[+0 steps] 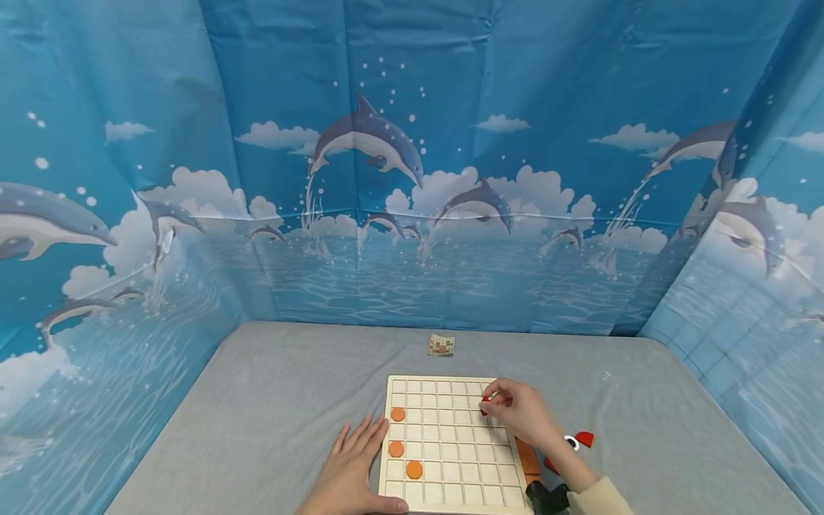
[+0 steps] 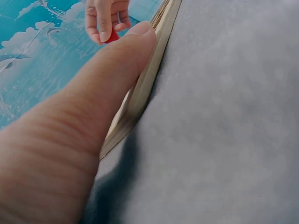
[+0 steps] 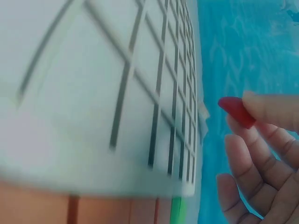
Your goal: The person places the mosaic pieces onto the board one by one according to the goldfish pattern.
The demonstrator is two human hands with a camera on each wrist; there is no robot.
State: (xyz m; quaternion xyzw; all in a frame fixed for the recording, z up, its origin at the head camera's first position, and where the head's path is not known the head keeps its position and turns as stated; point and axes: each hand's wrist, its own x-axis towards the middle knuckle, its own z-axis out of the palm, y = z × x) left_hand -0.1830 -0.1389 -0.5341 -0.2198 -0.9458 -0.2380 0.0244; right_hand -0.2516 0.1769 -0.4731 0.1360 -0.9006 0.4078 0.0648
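A pale wooden grid board (image 1: 450,433) lies on the grey cloth, with orange discs (image 1: 414,470) in three of its left-hand squares. Against the board's left side rests my left hand (image 1: 350,465), fingers stretched out; its thumb (image 2: 119,53) lies along the near edge. Over the upper right squares, my right hand (image 1: 518,411) pinches a small red piece (image 3: 237,111) between thumb and fingertip. In the right wrist view the piece shows a rounded end, and the other fingers curl loosely below it.
Orange pieces (image 1: 528,458) lie along the board's right edge, partly under my right forearm. Beyond them are a red wedge (image 1: 584,439) and a black-and-white round piece (image 1: 571,443). A small patterned card (image 1: 441,345) lies behind the board. A dolphin-print curtain (image 1: 412,272) hangs around the table.
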